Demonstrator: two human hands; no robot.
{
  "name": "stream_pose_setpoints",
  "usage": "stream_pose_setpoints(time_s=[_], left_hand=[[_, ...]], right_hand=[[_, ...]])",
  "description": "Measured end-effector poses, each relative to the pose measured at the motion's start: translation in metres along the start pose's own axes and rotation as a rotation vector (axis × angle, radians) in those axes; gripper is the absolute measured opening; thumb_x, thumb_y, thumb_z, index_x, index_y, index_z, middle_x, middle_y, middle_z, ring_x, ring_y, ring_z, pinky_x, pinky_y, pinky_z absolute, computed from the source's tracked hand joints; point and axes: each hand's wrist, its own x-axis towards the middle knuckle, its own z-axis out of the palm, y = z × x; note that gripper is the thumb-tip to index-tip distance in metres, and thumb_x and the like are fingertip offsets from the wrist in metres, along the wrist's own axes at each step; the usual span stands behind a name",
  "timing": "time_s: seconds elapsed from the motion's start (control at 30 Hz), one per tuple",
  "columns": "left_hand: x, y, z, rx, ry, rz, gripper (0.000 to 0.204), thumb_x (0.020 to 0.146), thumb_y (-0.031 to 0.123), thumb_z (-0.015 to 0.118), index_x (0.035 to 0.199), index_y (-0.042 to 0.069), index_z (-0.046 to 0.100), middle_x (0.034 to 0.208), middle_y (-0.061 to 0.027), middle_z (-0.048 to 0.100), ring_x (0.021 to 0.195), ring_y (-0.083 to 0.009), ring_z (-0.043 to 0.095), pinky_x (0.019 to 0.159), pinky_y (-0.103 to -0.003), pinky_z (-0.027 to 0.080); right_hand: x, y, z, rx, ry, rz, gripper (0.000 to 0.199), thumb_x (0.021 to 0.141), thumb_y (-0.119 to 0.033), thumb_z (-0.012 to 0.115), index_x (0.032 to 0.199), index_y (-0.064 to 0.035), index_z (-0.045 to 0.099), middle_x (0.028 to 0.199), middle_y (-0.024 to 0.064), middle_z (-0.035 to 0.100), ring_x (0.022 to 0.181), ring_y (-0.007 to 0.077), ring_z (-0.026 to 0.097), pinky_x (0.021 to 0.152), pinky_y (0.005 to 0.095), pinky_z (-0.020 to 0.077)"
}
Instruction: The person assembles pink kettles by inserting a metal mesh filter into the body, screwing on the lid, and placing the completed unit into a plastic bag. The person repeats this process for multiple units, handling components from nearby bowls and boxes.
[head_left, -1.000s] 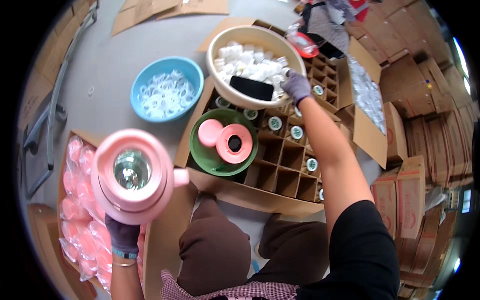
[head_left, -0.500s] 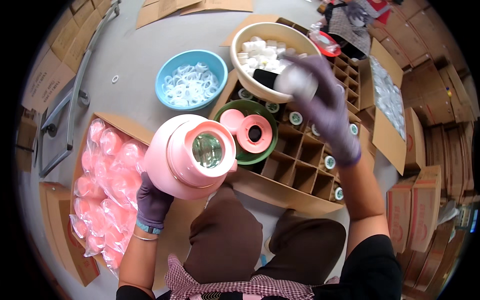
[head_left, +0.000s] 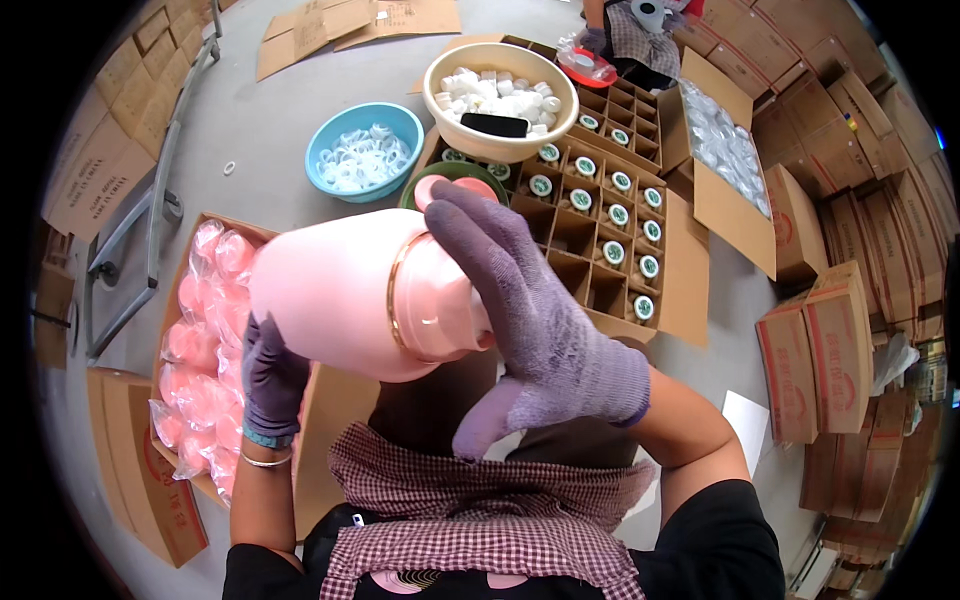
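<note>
While the left hand grips the pink flask from below at seven o'clock, the right hand lies spread over its neck, fingers open against it. Past it at twelve o'clock sit a cream bowl and blue bowl; divided box at two.

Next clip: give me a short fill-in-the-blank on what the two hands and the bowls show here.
1. Both hands wear ____ knit gloves; the left hand grips the pink flask from below.
2. The right hand covers the flask's ____ end.
3. The blue bowl holds white ____.
4. A black phone lies in the ____ bowl.

Missing words: purple; top; rings; cream
</note>
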Motion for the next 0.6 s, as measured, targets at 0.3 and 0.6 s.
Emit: stream_pose_setpoints(time_s=[0.3, 0.6], left_hand=[[-0.061, 0.026, -0.1, -0.065, 0.234, -0.076, 0.044, 0.108, 0.023, 0.052, 0.148, 0.005, 0.048, 0.149, -0.0066, 0.054, 0.136, -0.0228, 0.052, 0.116, -0.043, 0.04], [-0.058, -0.025, -0.145, -0.324, 0.448, -0.204, 0.055, 0.106, 0.033, 0.057, 0.15, 0.001, 0.046, 0.156, -0.0105, 0.049, 0.144, -0.0269, 0.043, 0.123, -0.046, 0.03]], right_hand=[[0.005, 0.152, 0.035, 0.488, 0.09, 0.651, 0.07, 0.093, -0.044, 0.069, 0.142, 0.003, 0.052, 0.132, 0.0155, 0.064, 0.125, 0.0217, 0.06, 0.107, 0.0373, 0.0458], [0.057, 0.361, 0.144, -0.879, -0.392, 0.59, 0.084, 0.063, -0.041, 0.085, 0.14, -0.0214, 0.055, 0.129, 0.0143, 0.059, 0.123, 0.034, 0.057, 0.105, 0.0532, 0.039]])
